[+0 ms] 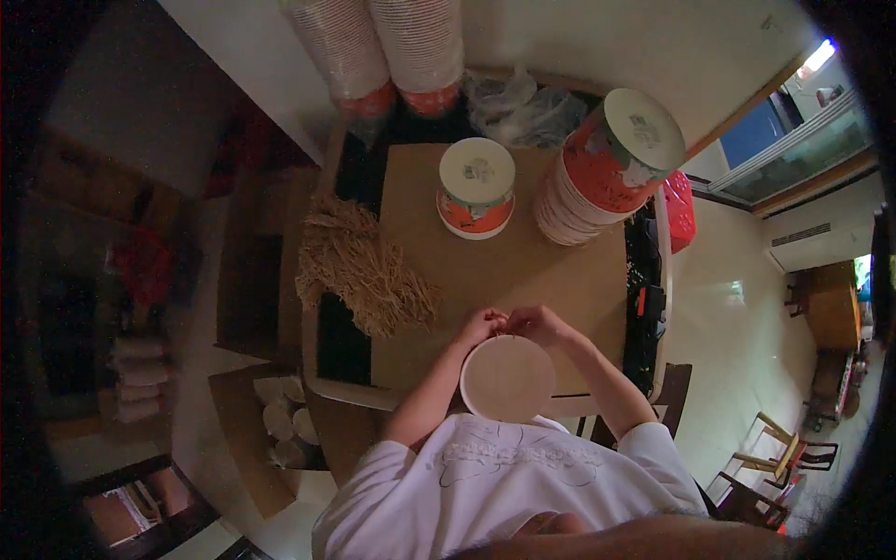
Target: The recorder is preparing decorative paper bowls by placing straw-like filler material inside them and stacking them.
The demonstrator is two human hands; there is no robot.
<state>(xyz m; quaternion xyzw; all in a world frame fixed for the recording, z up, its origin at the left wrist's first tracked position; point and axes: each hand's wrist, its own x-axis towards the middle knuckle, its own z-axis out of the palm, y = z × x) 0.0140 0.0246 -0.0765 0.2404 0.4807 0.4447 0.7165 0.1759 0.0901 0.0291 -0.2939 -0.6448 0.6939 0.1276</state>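
A round paper bucket (509, 378) sits against my front at the table's near edge, its pale open mouth facing up. At its far rim my left hand (483, 327) and my right hand (539, 324) meet, fingertips pinched close together. What lies between the fingers is too small to make out. Left of my hands lies a tangled pile of tan cords (359, 266). Farther off, a short stack of upside-down red paper buckets (476, 191) stands on the cardboard sheet (415, 215). A taller stack of the same buckets (607, 173) leans to its right.
Two tall wrapped stacks of paper buckets (425, 56) rise at the far edge, beside crumpled clear plastic (523, 107). A black-and-orange object (651, 303) lies along the right edge. An open carton (252, 439) with white round things stands at lower left, and wooden chairs (770, 448) at right.
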